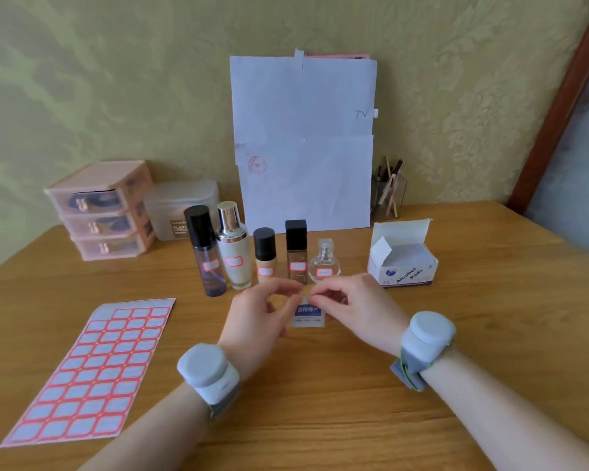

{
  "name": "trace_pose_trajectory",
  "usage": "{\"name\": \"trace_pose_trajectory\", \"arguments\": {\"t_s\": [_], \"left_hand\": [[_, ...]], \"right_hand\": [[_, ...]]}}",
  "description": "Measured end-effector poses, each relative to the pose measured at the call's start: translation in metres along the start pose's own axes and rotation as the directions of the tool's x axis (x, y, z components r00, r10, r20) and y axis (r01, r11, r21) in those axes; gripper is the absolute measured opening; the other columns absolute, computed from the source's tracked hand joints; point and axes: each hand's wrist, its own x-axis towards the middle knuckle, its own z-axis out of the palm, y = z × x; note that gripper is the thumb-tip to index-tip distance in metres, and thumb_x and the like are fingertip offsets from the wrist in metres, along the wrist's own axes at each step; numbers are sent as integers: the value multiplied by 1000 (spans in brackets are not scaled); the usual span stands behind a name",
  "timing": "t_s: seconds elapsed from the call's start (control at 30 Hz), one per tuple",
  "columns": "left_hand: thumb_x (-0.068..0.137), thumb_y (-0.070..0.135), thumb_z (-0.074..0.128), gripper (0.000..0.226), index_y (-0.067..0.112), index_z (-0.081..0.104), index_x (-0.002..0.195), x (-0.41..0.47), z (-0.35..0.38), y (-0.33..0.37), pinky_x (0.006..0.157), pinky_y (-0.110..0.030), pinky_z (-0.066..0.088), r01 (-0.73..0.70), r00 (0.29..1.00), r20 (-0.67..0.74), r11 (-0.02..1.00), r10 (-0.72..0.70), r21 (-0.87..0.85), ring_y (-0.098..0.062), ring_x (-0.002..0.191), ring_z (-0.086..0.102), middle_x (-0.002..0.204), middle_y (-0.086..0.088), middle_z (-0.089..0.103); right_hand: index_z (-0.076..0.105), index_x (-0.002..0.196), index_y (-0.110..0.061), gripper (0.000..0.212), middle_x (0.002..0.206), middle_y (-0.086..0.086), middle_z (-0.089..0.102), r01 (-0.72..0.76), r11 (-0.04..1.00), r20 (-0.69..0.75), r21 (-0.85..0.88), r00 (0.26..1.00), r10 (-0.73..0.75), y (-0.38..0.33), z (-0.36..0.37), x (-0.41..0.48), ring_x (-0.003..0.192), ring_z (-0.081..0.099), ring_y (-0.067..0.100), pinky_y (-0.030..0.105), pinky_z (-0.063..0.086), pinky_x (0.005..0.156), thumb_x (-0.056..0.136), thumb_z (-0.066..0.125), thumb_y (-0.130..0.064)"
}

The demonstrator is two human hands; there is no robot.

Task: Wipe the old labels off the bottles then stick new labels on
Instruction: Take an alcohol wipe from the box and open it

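Several cosmetic bottles stand in a row on the wooden table, each with a small red-bordered label: a tall dark bottle (207, 253), a silver-capped bottle (233, 248), a short beige bottle (265, 256), a square black-capped bottle (296, 253) and a round clear perfume bottle (324, 265). Just in front of them, my left hand (262, 314) and my right hand (351, 307) both pinch the top edge of a small alcohol pad sachet (307, 316) held above the table. A sheet of red-bordered blank labels (92, 372) lies at the left.
An open box of alcohol pads (402, 256) stands right of the bottles. Stacked pink drawers (102, 212) and a frosted plastic box (181, 209) sit at the back left. White papers (303, 144) lean on the wall, beside a pen holder (388, 195).
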Motion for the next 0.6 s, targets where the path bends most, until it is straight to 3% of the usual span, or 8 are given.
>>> {"name": "trace_pose_trajectory", "arguments": {"t_s": [0.2, 0.37, 0.47, 0.6], "left_hand": [[93, 25, 68, 28, 51, 64, 82, 1, -6, -13, 56, -20, 51, -40, 999, -12, 992, 41, 117, -13, 59, 60, 83, 27, 70], [90, 24, 69, 18, 41, 68, 85, -5, -4, -17, 56, -9, 41, -70, 995, -62, 979, 83, 193, -2, 61, 54, 72, 29, 64], [86, 34, 68, 6, 35, 73, 90, -8, -1, -13, 56, -11, 36, -123, 989, -42, 949, 141, 290, -3, 64, 52, 69, 26, 61], [85, 34, 70, 11, 27, 77, 90, -10, -7, -8, 62, -12, 34, -207, 973, -27, 917, 230, 340, -6, 71, 48, 75, 21, 60]], "right_hand": [[77, 86, -30, 11, 66, -23, 65, 56, 997, -52, 49, 997, -53, 8, 12, 10, 62, 59, -1, 18, 44, 58, 89, 69, -37], [76, 91, -29, 23, 69, -20, 66, 72, 997, -29, 32, 997, -71, 12, 15, 0, 65, 63, 8, 43, 54, 63, 91, 59, -43], [77, 92, -26, 16, 70, -15, 69, 100, 995, -36, 0, 994, -100, 9, 15, -5, 68, 65, 7, 41, 54, 65, 93, 63, -34], [77, 90, -22, 10, 71, -14, 69, 135, 991, -63, 18, 989, -133, 4, 15, -4, 69, 65, 7, 34, 54, 65, 92, 67, -25]]}}
